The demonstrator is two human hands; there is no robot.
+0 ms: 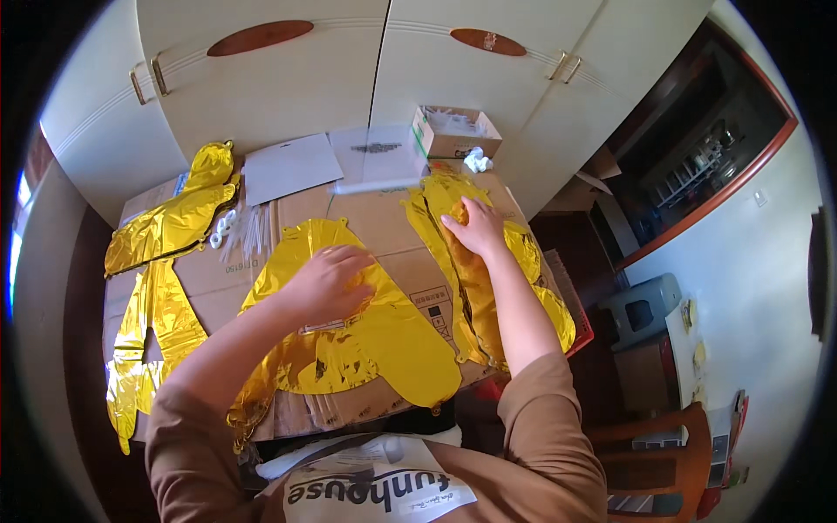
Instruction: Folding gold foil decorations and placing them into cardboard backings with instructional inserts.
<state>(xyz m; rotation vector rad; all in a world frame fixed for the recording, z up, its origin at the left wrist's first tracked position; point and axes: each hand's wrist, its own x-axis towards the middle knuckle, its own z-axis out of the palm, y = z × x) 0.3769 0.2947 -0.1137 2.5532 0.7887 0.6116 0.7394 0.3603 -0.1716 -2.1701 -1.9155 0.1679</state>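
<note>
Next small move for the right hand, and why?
Probably pinch and separate a single layer: the right hand is at the layered gold foil pile, whose sheets overlap, while the left hand is over the spread-out gold foil shape. Whether either grips foil is unclear.

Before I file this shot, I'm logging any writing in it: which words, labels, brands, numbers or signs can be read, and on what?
I don't copy out wording, so by place:
Brown shirt: large dark lettering on a pale patch, readable; smaller script beside it, too blurred.
Cardboard: a short green marking at left, small and inverted; a dark printed panel, too small.
Clear sheet: dark print, too small.
Right oval plaque: pale marks, unreadable.
</note>
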